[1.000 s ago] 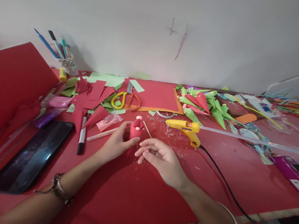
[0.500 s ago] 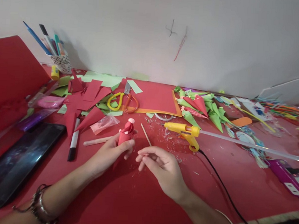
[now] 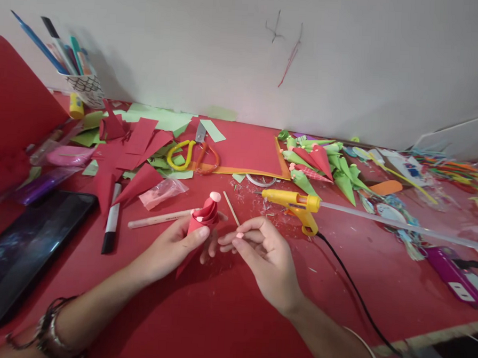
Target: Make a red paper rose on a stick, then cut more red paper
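Just left of the frame's centre, the left hand [image 3: 175, 246] holds a rolled red paper cone with small pink balls at its wide end [image 3: 202, 223]. The cone's long axis runs from lower left to upper right: its narrow tip points down and left toward the wrist, below the palm, while the wide, layered mouth faces up and slightly right, topped by one pink ball. The thumb presses across the front of the cone and the other fingers wrap behind it, so the hand is closed around the paper. The left forearm comes in from the lower left corner with a metal bracelet [image 3: 46, 333] at the wrist.

The right hand [image 3: 263, 258] sits just right of the cone, palm turned left, fingers loosely curled. Its thumb and forefinger pinch a tiny pink bead [image 3: 240, 235] close to the left fingertips; the remaining fingers are half open. The right forearm enters from the lower right.

Behind the hands on the red tabletop [image 3: 224, 312] lie a thin wooden stick [image 3: 231, 208], a pale pencil [image 3: 160, 218] and a yellow glue gun with a clear glue rod and black cord [image 3: 297, 204]. In the upper right middle lies a heap of green and red paper cones [image 3: 323, 165]; yellow-and-orange-handled scissors [image 3: 194, 155] lie left of it.
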`<state>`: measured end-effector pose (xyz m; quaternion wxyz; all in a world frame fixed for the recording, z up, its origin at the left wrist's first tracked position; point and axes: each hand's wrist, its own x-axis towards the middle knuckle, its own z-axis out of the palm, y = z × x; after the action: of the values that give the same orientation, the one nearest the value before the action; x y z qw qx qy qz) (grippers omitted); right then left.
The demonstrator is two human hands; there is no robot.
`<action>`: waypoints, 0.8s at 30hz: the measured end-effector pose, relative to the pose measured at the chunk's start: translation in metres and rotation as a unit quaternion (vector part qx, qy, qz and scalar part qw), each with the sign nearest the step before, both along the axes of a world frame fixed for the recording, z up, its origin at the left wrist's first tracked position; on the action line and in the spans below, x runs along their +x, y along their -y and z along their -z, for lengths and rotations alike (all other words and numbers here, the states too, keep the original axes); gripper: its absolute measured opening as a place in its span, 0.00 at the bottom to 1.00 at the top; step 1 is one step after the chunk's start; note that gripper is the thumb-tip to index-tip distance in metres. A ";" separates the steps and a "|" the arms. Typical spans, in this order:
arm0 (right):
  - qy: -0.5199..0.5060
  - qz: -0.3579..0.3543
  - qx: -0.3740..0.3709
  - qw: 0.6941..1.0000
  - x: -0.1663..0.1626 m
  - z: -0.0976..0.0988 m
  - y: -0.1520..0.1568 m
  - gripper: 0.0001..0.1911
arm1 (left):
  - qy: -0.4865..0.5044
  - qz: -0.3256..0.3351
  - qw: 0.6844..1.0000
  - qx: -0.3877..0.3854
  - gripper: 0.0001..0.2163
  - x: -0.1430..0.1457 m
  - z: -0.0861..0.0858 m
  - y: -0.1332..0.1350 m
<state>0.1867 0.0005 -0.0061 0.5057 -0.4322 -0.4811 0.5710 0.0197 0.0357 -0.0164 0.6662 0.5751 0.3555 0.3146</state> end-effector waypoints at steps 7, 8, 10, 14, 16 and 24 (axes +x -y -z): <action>0.055 0.000 0.045 0.997 0.003 0.000 0.001 0.06 | 0.042 0.003 0.999 0.000 0.24 0.000 0.001 -0.001; 0.063 0.003 0.048 0.997 0.003 0.001 0.002 0.05 | 0.049 0.007 0.999 -0.001 0.23 0.000 0.002 -0.001; 0.084 0.011 0.055 0.995 0.002 0.001 0.002 0.02 | 0.058 0.012 0.998 0.002 0.23 -0.001 0.003 -0.001; 0.098 0.020 0.071 0.992 0.003 0.001 0.001 0.01 | 0.048 0.026 0.999 0.005 0.20 -0.002 0.002 -0.001; 0.086 0.004 0.073 0.994 0.004 0.001 0.001 0.05 | 0.042 0.037 0.998 -0.002 0.20 -0.003 0.002 -0.001; 0.098 -0.003 0.067 0.993 0.003 0.001 0.003 0.01 | 0.037 0.030 0.999 -0.009 0.20 -0.003 0.003 0.000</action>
<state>0.1893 -0.0021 -0.0067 0.4818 -0.4497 -0.5670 0.4942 0.0170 0.0361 -0.0190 0.6930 0.5675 0.3160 0.3129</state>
